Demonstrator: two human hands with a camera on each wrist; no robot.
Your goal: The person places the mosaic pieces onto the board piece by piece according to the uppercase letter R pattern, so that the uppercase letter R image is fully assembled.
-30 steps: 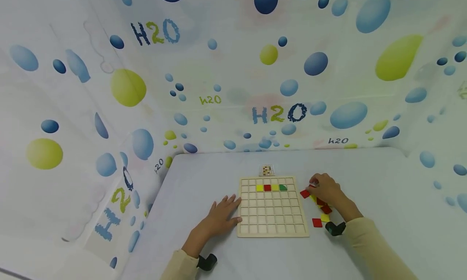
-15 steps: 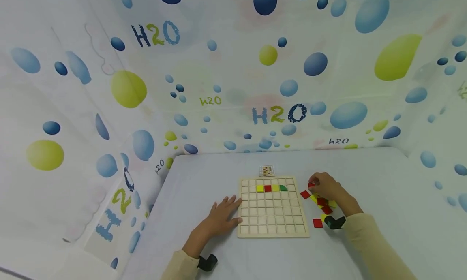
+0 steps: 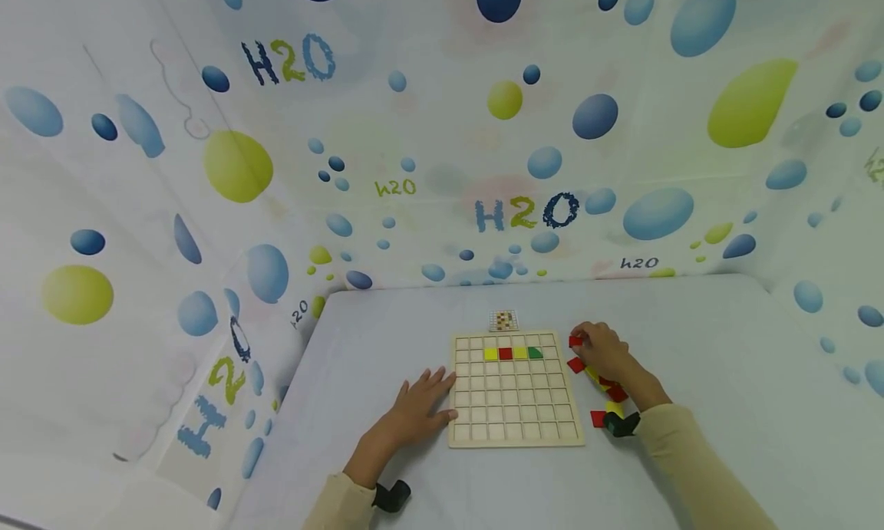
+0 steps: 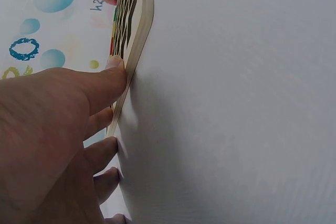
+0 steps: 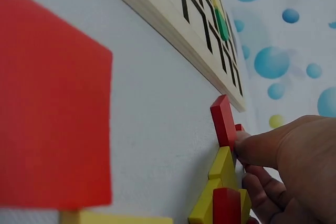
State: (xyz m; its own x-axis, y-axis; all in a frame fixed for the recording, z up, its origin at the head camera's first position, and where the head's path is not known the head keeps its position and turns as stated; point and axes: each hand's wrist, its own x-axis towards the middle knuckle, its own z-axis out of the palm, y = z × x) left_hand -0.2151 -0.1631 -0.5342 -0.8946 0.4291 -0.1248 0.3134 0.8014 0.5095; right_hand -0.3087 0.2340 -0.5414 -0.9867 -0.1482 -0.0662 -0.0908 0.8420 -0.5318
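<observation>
A wooden grid board (image 3: 514,399) lies on the table. One of its upper rows holds a yellow square tile (image 3: 491,354), a red one (image 3: 506,353), another yellow one and a green quarter-round tile (image 3: 535,353). Fingers spread, my left hand (image 3: 417,411) rests at the board's left edge; thumb and fingertips touch it in the left wrist view. To the right of the board, my right hand (image 3: 605,351) pinches a red square tile (image 3: 575,341) between thumb and fingers. Beneath that hand is a loose pile of red and yellow tiles (image 3: 617,393), partly hidden.
A small printed pattern card (image 3: 503,320) lies just beyond the board's far edge. Near the right wrist are a stray red tile (image 3: 598,419) and a yellow tile (image 3: 614,409). A patterned curtain (image 3: 428,131) hangs behind the white table (image 3: 394,323).
My right hand has lifted a red tile from the pile's far end and moved slightly left with it toward the board. The left hand stays in place.
</observation>
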